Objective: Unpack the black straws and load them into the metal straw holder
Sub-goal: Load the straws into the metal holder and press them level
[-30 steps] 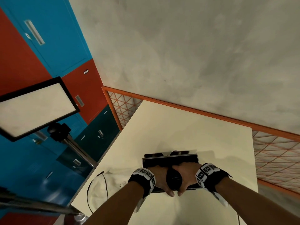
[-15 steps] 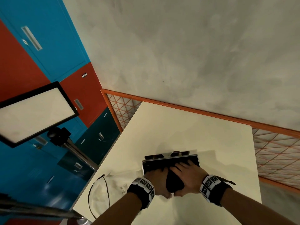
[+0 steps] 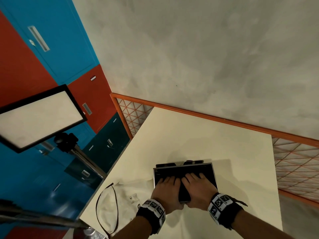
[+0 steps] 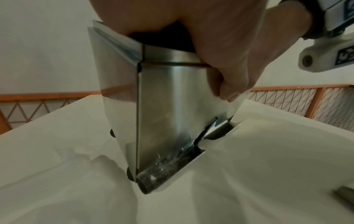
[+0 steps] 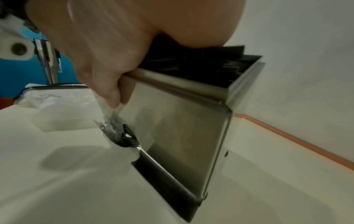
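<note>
The metal straw holder (image 3: 213,171) stands on the cream table (image 3: 189,135) with its top open. My left hand (image 3: 165,185) and right hand (image 3: 198,185) lie side by side on that opening, fingers stretched flat over the black straws (image 3: 183,191) inside. Both thumbs hang over the near wall. In the right wrist view, black straws (image 5: 201,63) fill the top of the holder (image 5: 182,128), and my left hand's (image 5: 91,53) thumb touches a clear wrapper (image 5: 107,121) that trails to the bottom tray. In the left wrist view, my right hand's (image 4: 226,60) thumb rests on the holder's (image 4: 168,106) front wall.
A white bag (image 3: 120,199) with a black cord lies on the table left of the holder. A light panel (image 3: 39,118) on a metal stand rises beyond the table's left edge. An orange mesh fence (image 3: 293,161) runs along the far and right sides.
Both hands gripped the black straw bundle above the holder a second ago. Their fingers have since stretched forward and flattened over the straws in the holder's top.
</note>
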{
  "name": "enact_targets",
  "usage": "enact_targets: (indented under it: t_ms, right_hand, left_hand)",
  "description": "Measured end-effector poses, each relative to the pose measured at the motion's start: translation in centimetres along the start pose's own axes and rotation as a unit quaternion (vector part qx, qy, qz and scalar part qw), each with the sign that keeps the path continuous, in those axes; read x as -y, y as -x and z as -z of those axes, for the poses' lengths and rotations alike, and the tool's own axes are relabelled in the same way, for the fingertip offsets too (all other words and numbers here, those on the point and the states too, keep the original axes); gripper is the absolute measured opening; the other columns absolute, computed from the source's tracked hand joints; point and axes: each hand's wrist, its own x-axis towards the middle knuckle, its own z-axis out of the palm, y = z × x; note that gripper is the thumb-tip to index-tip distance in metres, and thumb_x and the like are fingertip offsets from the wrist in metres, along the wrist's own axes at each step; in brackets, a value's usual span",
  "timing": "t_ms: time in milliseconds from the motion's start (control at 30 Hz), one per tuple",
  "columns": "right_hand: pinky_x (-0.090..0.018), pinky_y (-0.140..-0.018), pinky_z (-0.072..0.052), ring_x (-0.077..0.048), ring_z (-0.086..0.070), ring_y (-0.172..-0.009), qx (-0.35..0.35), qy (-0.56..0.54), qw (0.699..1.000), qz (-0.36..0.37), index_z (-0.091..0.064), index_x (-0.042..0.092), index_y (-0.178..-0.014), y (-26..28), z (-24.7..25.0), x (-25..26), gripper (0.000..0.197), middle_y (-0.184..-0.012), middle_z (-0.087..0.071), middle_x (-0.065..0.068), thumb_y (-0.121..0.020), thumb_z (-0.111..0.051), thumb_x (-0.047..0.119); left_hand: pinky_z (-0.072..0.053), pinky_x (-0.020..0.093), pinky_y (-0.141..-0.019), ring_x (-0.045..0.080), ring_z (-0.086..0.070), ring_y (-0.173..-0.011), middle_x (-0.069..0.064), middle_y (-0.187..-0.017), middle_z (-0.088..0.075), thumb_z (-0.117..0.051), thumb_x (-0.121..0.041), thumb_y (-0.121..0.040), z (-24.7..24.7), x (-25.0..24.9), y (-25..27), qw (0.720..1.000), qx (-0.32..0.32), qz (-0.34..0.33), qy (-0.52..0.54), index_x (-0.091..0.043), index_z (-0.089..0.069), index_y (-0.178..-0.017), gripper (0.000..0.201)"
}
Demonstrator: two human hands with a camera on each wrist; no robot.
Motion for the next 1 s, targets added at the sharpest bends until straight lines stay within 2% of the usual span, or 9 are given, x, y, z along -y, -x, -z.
enact_targets:
  t_ms: [67,167,233,400,667,800,1000]
  right_hand:
    - [-0.043,-0.077,-0.050,-0.024,-0.063,-0.088,0.010,-0.001,1.000,-0.002,-0.059,0.020,-0.108,-0.2,0.0,0.1,0.070,-0.097,-0.064,-0.001,-0.052,-0.063,0.063]
    - [-0.044,-0.092,-0.044,-0.027,-0.060,-0.106,0.029,0.001,1.000,-0.003,-0.050,0.020,-0.125,-0.5,0.5,-0.1,0.074,-0.115,-0.062,-0.004,-0.064,-0.062,0.059]
    - [-0.043,-0.096,-0.041,-0.027,-0.057,-0.110,0.030,-0.003,1.000,-0.002,-0.046,0.021,-0.129,-0.7,0.8,-0.1,0.073,-0.119,-0.061,-0.004,-0.067,-0.062,0.058]
    - [-0.044,-0.097,-0.039,-0.028,-0.054,-0.115,0.031,-0.013,0.999,-0.005,-0.044,0.021,-0.130,-0.9,0.6,-0.3,0.073,-0.124,-0.058,-0.004,-0.069,-0.062,0.056]
    - [-0.049,-0.095,-0.040,-0.029,-0.044,-0.125,0.023,0.004,1.000,-0.013,-0.049,0.019,-0.128,-0.8,0.3,-0.2,0.075,-0.139,-0.042,-0.007,-0.064,-0.062,0.056]
    - [-0.050,-0.091,-0.042,-0.030,-0.048,-0.115,0.021,0.018,0.999,-0.019,-0.054,0.019,-0.120,-0.6,-0.1,-0.1,0.070,-0.128,-0.050,-0.008,-0.062,-0.061,0.058]
    - [-0.050,-0.100,-0.036,-0.031,-0.048,-0.120,0.037,0.006,0.999,-0.029,-0.040,0.020,-0.135,-1.0,-0.5,-0.2,0.080,-0.131,-0.051,-0.009,-0.067,-0.067,0.055]
  left_hand:
    - [-0.051,0.039,-0.087,0.026,-0.063,-0.095,0.002,-0.109,-0.064,-0.066,-0.057,-0.062,0.1,0.1,-0.2,1.000,0.011,0.000,0.002,-0.019,-0.054,-0.115,0.067]
    - [-0.051,0.038,-0.090,0.027,-0.064,-0.101,0.003,-0.117,-0.064,-0.072,-0.054,-0.066,1.0,0.0,-0.6,0.999,0.039,0.001,0.010,-0.018,-0.052,-0.124,0.070]
    - [-0.051,0.038,-0.089,0.027,-0.064,-0.102,0.003,-0.118,-0.064,-0.073,-0.053,-0.067,1.5,0.0,-0.7,0.999,0.046,0.005,0.020,-0.018,-0.052,-0.125,0.071]
    - [-0.048,0.039,-0.094,0.026,-0.061,-0.109,0.002,-0.122,-0.062,-0.072,-0.053,-0.069,1.0,0.2,-0.7,0.999,0.032,0.013,0.031,-0.019,-0.050,-0.126,0.070]
    - [-0.043,0.044,-0.101,0.024,-0.048,-0.124,0.001,-0.133,-0.050,-0.069,-0.056,-0.069,0.5,0.2,-0.7,0.999,0.023,0.015,0.025,-0.017,-0.044,-0.132,0.078]
    - [-0.042,0.045,-0.103,0.025,-0.045,-0.125,0.002,-0.135,-0.047,-0.069,-0.057,-0.069,0.4,0.0,-0.6,1.000,0.022,0.013,0.019,-0.018,-0.042,-0.134,0.079]
    - [-0.040,0.044,-0.103,0.023,-0.046,-0.126,0.001,-0.134,-0.049,-0.069,-0.057,-0.070,0.2,0.1,-0.6,0.999,0.027,0.016,0.025,-0.018,-0.043,-0.134,0.079]
